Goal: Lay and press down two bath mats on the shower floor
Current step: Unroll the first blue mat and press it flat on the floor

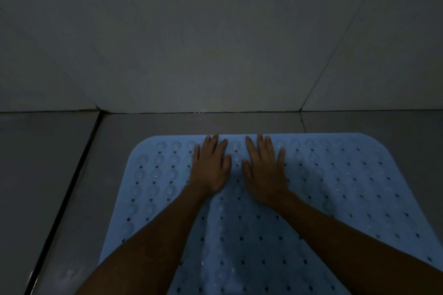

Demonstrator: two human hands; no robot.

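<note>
Head view: a light blue perforated bath mat (pixel 323 187) lies on the grey tiled shower floor (pixel 60 163), its far edge near the tiled wall (pixel 215 43) but apart from it. The left hand (pixel 211 170) and right hand (pixel 263 175) rest flat near the far edge, side by side, fingers straight and spread, grasping nothing. A raised ridge (pixel 215 235) runs down the mat between the forearms.

Risk: pressure applied only at the far edge probably leaves that ridge unseated, so the suction cups beneath it do not grip. The floor appears glossy, possibly wet; the mat may slide under a forward push. Only one mat is visible; a second is not in view.
</note>
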